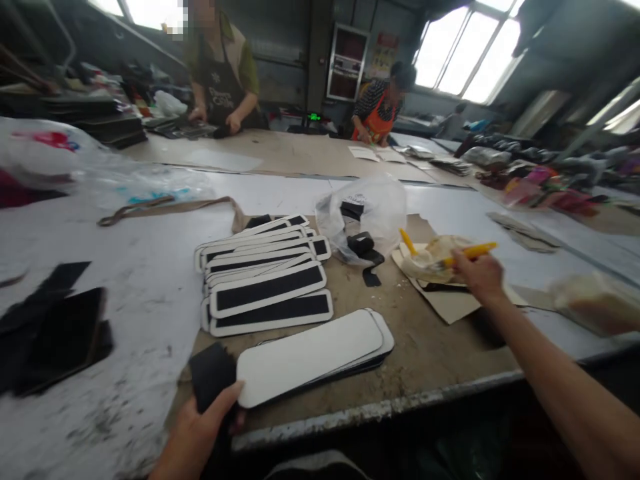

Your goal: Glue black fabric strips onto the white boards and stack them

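Note:
My right hand (481, 272) grips a brush with a yellow handle (475, 251), its head down at a cream-coloured, glue-smeared container (433, 257). A second yellow handle (407, 241) leans out of that container. At the near edge of the table, my left hand (203, 423) is closed around a black strip (214, 377). Its thumb tip touches the left end of a white rounded panel (310, 357), which tops a small stack. Behind this lies a pile of white-bordered panels with black centres (270, 288), overlapping one another.
A clear plastic bag (387, 207) with black strips stands behind the panels. A dark phone-like slab (65, 340) lies at left, and a tan strap (190, 205) further back. Beige sheets (450, 305) lie under the container. Two people (227, 73) (383, 110) work across the table.

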### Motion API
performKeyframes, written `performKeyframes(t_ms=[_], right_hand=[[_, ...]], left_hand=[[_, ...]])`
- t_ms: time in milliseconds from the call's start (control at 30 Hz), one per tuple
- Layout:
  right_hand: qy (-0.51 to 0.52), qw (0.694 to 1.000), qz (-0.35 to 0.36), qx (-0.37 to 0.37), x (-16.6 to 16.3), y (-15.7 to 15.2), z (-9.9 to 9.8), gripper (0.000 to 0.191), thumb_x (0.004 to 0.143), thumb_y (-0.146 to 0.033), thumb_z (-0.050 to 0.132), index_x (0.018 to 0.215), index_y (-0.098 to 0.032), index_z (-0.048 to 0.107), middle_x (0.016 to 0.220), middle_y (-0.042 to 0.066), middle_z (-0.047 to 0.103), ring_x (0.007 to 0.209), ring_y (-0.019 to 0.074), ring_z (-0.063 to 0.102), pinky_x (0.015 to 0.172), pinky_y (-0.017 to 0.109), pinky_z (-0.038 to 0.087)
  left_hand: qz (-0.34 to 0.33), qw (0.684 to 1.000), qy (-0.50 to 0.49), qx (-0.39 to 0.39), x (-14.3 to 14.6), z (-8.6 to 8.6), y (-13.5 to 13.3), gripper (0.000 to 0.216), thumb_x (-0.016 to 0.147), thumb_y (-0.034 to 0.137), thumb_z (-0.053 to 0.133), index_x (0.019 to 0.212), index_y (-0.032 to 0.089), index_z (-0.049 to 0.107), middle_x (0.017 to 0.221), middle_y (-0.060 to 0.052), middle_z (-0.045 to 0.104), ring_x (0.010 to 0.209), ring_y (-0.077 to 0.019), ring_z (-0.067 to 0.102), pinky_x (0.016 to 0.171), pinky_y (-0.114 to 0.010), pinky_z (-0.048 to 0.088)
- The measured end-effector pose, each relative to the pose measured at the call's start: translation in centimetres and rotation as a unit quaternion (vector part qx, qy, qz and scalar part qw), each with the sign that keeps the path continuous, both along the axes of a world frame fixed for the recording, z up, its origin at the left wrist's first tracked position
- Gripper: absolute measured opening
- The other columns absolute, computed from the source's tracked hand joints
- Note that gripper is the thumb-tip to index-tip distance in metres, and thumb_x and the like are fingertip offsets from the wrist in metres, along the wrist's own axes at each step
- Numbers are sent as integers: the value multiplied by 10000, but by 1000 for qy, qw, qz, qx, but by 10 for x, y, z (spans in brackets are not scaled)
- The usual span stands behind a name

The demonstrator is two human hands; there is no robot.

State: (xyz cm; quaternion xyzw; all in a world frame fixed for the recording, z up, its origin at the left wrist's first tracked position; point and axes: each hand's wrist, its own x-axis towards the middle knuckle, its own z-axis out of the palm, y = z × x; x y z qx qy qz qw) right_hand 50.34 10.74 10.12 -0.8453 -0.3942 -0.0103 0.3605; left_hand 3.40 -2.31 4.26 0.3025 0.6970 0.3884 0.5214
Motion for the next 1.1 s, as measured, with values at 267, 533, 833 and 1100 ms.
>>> performKeyframes(t_ms=[267, 533, 833, 1100], right_hand=[[411, 891, 161, 103, -143, -77, -15, 290, 663, -447, 772, 770, -220, 627, 647, 31, 633, 495, 140, 586, 486, 276, 518], [518, 795, 314, 27, -290, -116, -37, 310, 762, -448, 720, 815, -165, 607, 557, -22, 623, 484, 94, 581, 507, 189, 500], [434, 845, 312, 20, -299, -124, -29, 330, 770, -484, 692, 803, -169, 601, 557, -15, 630, 479, 117, 595, 516, 216, 517], [300, 914, 271, 45, -261, -120, -36, 311, 763, -476, 692, 821, -183, 605, 606, 3, 624, 525, 163, 617, 523, 269, 526]], left_hand=[[-48, 993, -105, -14, -11, -6, -3, 346, 628, 464, 746, 633, 150, 600, 546, -29, 593, 522, -129, 493, 509, -217, 394], [-104, 985, -135, 8, -19, -13, -9, 345, 676, 471, 730, 674, 152, 599, 588, -18, 600, 560, -128, 482, 543, -237, 370], [-122, 982, -143, 18, -24, -15, -9, 356, 679, 493, 703, 639, 155, 599, 591, -24, 600, 580, -144, 480, 569, -257, 364], [-98, 992, -83, 11, -18, -20, -9, 412, 655, 546, 682, 536, 164, 582, 542, -21, 557, 523, -145, 455, 506, -261, 338]])
